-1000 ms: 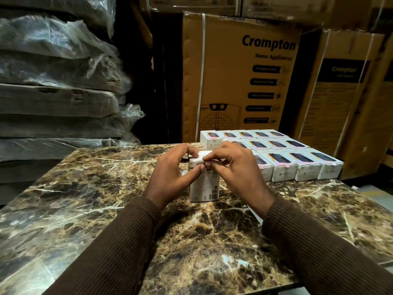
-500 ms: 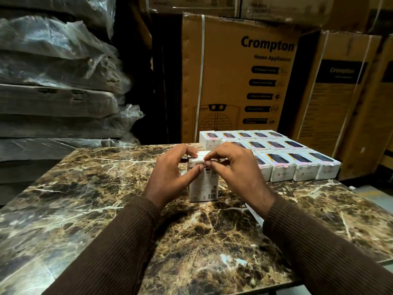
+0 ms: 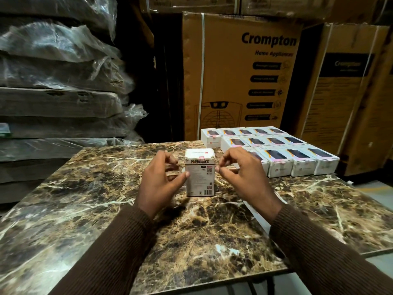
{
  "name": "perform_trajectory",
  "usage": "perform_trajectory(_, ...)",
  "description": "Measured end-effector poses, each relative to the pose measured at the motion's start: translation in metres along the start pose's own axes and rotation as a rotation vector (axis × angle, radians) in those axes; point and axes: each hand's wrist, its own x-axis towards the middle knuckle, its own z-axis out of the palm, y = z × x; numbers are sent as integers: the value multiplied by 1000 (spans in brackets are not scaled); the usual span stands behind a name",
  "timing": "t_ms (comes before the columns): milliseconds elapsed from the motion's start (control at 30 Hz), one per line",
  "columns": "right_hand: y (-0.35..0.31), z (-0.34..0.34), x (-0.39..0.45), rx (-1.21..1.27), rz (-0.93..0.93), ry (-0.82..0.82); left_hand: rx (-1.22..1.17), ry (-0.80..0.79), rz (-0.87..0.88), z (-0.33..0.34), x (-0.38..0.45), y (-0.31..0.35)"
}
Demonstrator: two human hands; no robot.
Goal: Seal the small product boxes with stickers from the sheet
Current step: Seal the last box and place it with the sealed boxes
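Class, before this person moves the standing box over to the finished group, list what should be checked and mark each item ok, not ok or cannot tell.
1. Standing box upright on marble table: ok.
2. Pink sticker across its top flap edge: ok.
3. Sticker pressed flat: cannot tell.
4. Left hand has a grip on the box: not ok, only the thumb tip is at its side.
5. Right hand free: cannot tell, its fingertips are pinched together.
6. Sealed boxes grouped at the far right: ok.
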Motion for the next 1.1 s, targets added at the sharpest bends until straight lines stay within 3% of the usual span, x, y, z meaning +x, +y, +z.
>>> perform_trajectory(133,8,4,-14,20,40,-111,103,-98,-96,0,-16,-10)
perform_trajectory(267,9,8,-19,77,83,-150,104,-177,-82,9,-20,-5)
perform_trajectory(567,14,11,-19,276,138,-124,16,-99,12,13,-19,9)
perform_trajectory(767,23,10,-16,238,219,-106,0,-60,80,12,-19,14)
perform_trajectory(1100,21,3,-17,218,336,-142,45,-126,-84,12,-24,10)
